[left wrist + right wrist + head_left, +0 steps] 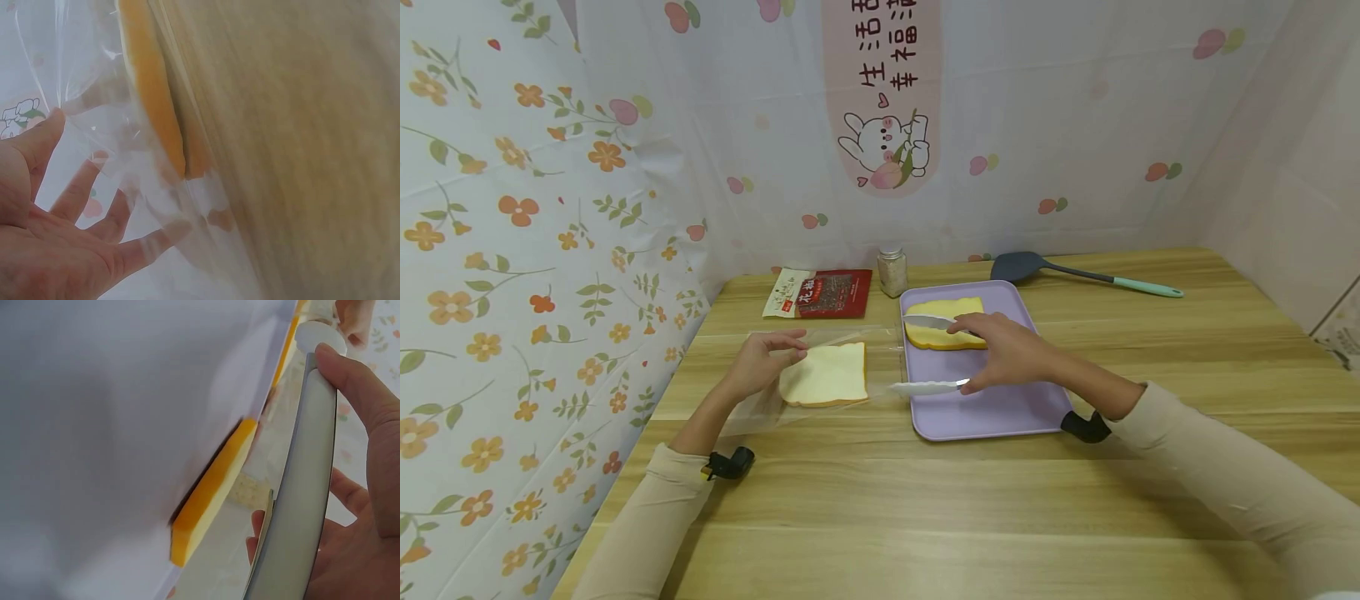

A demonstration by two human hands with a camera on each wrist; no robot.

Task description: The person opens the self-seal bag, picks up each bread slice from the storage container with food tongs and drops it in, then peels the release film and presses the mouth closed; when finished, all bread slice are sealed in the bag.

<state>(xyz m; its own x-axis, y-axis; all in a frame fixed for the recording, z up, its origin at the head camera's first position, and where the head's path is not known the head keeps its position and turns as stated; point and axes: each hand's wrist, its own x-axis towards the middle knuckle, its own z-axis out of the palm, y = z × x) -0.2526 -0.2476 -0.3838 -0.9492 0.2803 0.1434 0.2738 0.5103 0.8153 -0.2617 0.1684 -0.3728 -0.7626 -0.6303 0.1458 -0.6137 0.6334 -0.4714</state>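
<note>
My left hand (763,362) pinches the film of a clear plastic bag (760,408), with the other fingers spread behind it in the left wrist view. A slice of bread (827,375) lies inside the bag, its crust (150,81) showing through the film. Over the lilac tray (955,421), my right hand (1007,350) holds tongs (928,387), thumb on one arm and fingers on the other. Their pale, wavy-edged arms stand wide apart, pointing left at the bag. Another bread slice (940,337) lies on the tray, one tong arm overlapping it in the head view.
Behind the bag lies a red and cream spice packet (831,296), and a small glass jar (892,273) stands beside it. A dark spatula (1018,267) with a mint handle lies behind the tray. Patterned cloth (1037,125) hangs at the table's back.
</note>
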